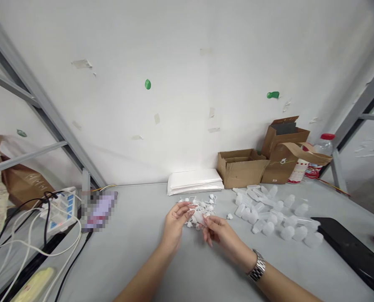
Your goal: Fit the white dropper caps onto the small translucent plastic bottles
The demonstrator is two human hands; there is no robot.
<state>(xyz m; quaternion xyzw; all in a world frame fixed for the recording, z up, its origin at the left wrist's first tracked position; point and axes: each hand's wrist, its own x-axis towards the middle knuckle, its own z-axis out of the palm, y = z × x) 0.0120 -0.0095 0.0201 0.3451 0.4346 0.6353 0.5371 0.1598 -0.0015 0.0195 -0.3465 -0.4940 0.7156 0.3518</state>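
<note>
Both hands meet near the middle of the grey table, over a pile of small white parts with thin cords (209, 205). My right hand (220, 233), with a metal watch at the wrist, pinches a small translucent white piece (198, 216). Closed at the fingertips, my left hand (176, 220) is at the left side of that piece; what exactly lies between its fingers is too small to make out. To the right of the hands many translucent plastic pieces with rounded ends (268, 218) lie loose. One small white part (229, 216) sits apart between the pile and these pieces.
Behind the pile lies a stack of white sheets (195, 181). An open cardboard box (243, 173), a brown bag (279, 163) and a red-capped bottle (323, 147) stand back right. A black case (352, 251) lies right; a power strip (61, 209) with cables is left.
</note>
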